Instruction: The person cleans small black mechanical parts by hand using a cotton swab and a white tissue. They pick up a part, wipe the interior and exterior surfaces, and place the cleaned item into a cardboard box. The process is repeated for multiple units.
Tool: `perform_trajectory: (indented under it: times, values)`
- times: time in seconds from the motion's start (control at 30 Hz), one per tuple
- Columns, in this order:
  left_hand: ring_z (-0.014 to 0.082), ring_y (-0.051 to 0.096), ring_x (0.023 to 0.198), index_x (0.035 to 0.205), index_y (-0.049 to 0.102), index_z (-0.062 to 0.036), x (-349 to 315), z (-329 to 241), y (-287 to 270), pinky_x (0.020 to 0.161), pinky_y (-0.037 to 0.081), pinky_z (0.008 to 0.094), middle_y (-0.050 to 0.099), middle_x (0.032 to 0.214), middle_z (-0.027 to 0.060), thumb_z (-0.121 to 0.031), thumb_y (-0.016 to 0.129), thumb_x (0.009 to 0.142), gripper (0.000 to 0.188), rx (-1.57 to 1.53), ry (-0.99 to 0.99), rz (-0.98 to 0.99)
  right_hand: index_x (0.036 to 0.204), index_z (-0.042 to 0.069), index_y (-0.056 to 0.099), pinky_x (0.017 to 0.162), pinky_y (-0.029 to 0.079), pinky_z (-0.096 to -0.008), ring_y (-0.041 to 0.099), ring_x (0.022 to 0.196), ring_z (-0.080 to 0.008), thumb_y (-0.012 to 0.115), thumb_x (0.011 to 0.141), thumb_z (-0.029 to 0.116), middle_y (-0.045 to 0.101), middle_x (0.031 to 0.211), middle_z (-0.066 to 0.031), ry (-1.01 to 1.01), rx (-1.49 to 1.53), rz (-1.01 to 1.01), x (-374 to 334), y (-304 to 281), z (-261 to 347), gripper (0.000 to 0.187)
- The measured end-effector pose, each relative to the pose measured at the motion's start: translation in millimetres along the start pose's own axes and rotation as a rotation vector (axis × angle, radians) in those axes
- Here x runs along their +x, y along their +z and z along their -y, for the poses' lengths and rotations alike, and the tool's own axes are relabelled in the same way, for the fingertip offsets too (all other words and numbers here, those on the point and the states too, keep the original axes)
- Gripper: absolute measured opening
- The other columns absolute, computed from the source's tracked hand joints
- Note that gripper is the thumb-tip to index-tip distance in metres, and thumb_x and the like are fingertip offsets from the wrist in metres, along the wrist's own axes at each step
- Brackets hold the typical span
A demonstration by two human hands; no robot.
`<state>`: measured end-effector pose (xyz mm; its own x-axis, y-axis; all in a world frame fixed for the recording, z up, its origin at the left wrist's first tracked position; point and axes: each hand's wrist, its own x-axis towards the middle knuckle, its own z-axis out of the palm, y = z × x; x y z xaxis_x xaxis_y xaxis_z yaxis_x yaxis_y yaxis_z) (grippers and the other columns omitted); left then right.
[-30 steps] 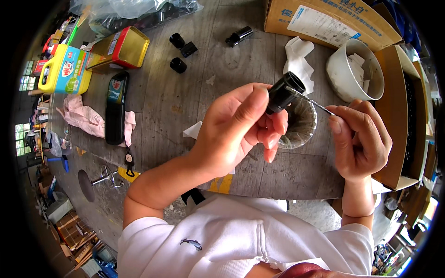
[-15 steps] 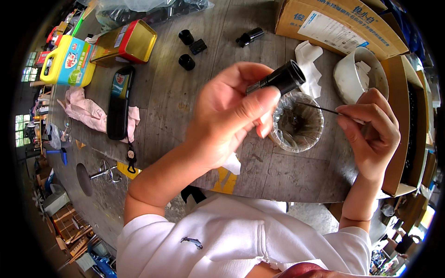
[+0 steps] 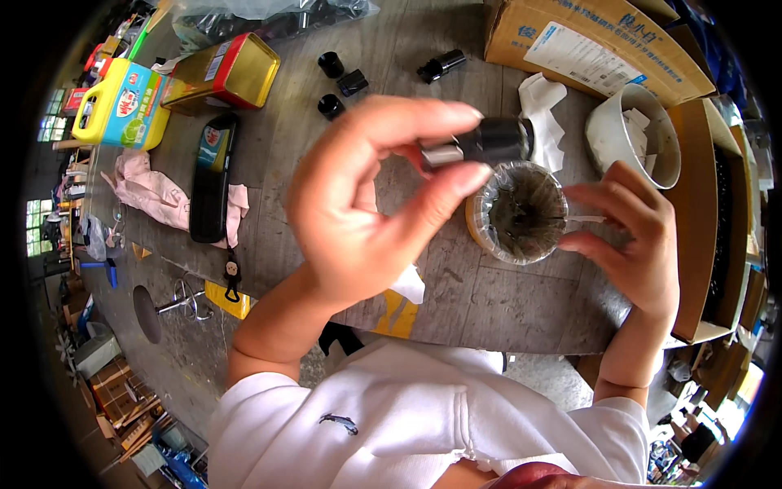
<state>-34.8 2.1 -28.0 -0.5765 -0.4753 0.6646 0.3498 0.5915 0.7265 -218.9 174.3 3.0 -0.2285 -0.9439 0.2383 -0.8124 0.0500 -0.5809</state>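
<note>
"What do the fingers have?"

"The left hand (image 3: 350, 200) pinches a black tube (image 3: 497, 140) between thumb and forefinger, holding it nearly level in the air near the far rim of a bag-lined cup (image 3: 481, 222). On the right hand (image 3: 635, 236), thumb and forefinger stand apart with a thin stick (image 3: 585, 218) between them (it's blurred, so I can't tell what grips it)."

"Which step is this, then?"

"I'd judge it work with tube and stick at the cup, the stick pointing in toward the rim."

"And what does the next move call for?"

"A sure hold on the stick, I think, a steady tube, and care around that thin lining."

"Further out?"

"Crumpled paper (image 3: 544, 122) beyond the tube, a white bowl (image 3: 607, 138) to its right, and three short black cylinders (image 3: 353, 81) farther back on the tabletop (image 3: 521, 306)."
</note>
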Motion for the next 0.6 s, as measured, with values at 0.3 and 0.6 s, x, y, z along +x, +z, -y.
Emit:
perform_trajectory:
  times: [0.3, 0.6]
  values:
    - [0.0092, 0.041, 0.069, 0.117, 0.054, 0.0031, 13.9, 9.1, -43.3, 0.062, 0.034, 0.0236, 0.052, 0.081, 0.0001, -0.003, 0.056, 0.088, 0.03, -0.567, -0.222, -0.428, 0.085, 0.001, 0.065, 0.055, 0.042, -0.0253, 0.055, 0.063, -0.0155, 0.066, 0.072, -0.002, 0.055, 0.075, -0.0057, -0.042, -0.241, -0.129, 22.5, -18.3, 29.3, 0.013]
    - [0.0105, 0.042, 0.072, 0.12, 0.05, 0.0025, 14.0, 5.5, -68.6, 0.063, 0.035, 0.0235, 0.054, 0.089, 0.0006, -0.008, 0.052, 0.091, 0.031, -0.733, -0.137, -0.551, 0.093, 0.003, 0.06, 0.065, 0.048, -0.0367, 0.06, 0.076, -0.0306, 0.067, 0.075, 0.005, 0.059, 0.092, -0.0099, -0.339, -0.534, 0.225, 107.0, 14.0, 63.3, 0.019]
